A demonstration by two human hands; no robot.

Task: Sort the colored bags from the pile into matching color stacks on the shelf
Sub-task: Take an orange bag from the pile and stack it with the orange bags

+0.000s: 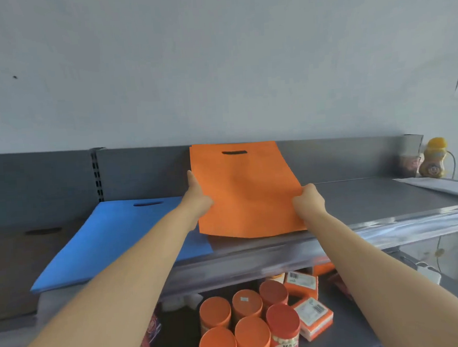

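Head view: the orange bag (245,194) is held tilted over the top shelf (373,198). Its handle slot is uppermost, its top edge lies against the grey back panel (146,171), and its bottom edge is raised near the shelf's front lip. The left hand (197,197) grips the bag's left edge, thumb pointing up along it and fingers hidden behind the cloth. The right hand (308,200) pinches the right edge with curled fingers.

Just left, a blue bag (113,235) lies flat, its near edge hanging over the front lip. The orange bag's lower left corner overlaps it in view; whether they touch is unclear. Further left lies a dim brown bag (25,263). To the right, bare shelf runs to a white sheet (440,185) and a yellow bottle (434,159) at the far end. Orange-lidded jars (249,321) and orange boxes (313,316) stand on the level below.
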